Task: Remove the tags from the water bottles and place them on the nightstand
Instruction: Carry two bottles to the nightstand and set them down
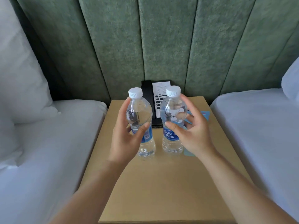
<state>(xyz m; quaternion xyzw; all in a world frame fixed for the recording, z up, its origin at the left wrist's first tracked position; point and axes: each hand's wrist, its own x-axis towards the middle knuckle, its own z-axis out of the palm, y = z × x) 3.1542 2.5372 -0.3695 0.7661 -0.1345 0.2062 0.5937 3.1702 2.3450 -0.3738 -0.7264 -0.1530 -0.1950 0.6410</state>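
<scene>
Two clear water bottles with white caps and blue labels stand upright on the tan nightstand (161, 183). My left hand (127, 139) wraps the left bottle (140, 110), thumb across its label and fingers on its left side. My right hand (191, 135) cups loosely around the right bottle (171, 110); the thumb touches the label and the fingers are spread, apart from the bottle's right side. No tag hangs on either neck. Light blue tags (205, 114) lie flat on the nightstand to the right, partly hidden behind my right hand.
A black desk phone (159, 92) stands at the back of the nightstand, right behind the bottles. White beds flank the nightstand on the left (40, 151) and right (258, 135). A green padded headboard (161, 46) rises behind.
</scene>
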